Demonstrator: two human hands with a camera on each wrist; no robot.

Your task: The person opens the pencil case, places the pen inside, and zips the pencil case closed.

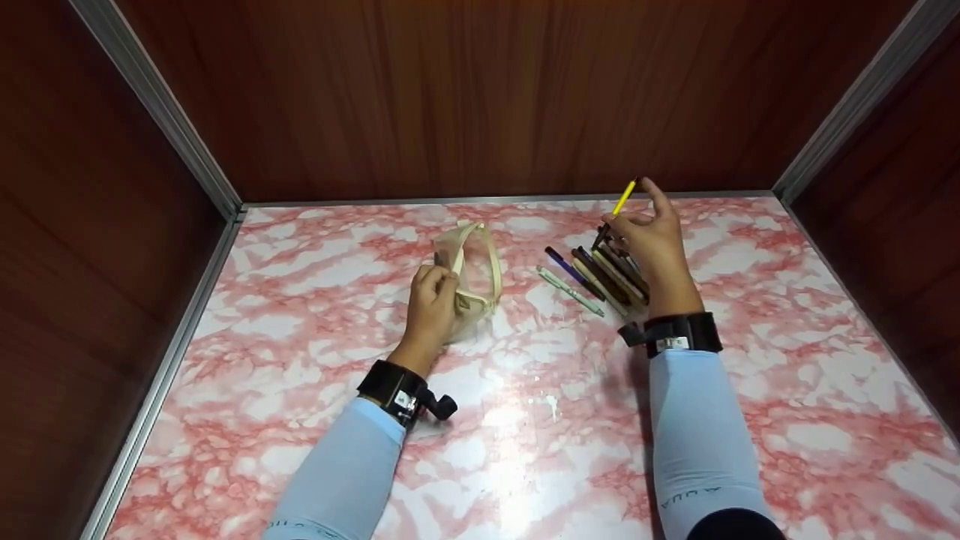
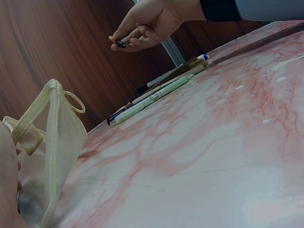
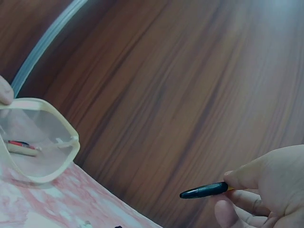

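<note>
My left hand [image 1: 433, 300] grips the near side of a cream mesh zipper pouch [image 1: 496, 270], whose mouth gapes wide. Through that mouth, the right wrist view shows red and beige slim items [image 3: 23, 148] inside. Over the pens to the right, my right hand [image 1: 660, 244] pinches a yellow pen [image 1: 624, 196] between thumb and fingers, held up off the table. Its dark tapered end [image 3: 204, 191] points toward the pouch side in the right wrist view. Below lie a pale green pen [image 1: 570, 291], a purple pen [image 1: 568, 265] and several brown pens [image 1: 611, 276], partly behind the right hand.
The pens lie slanted in a bunch on a red-and-white marbled table [image 1: 517, 420]. Brown wood-grain panels [image 1: 480, 97] rise at the back and both sides, with metal strips [image 1: 161, 105] along the corners. Black camera bands [image 1: 682, 334] circle both wrists.
</note>
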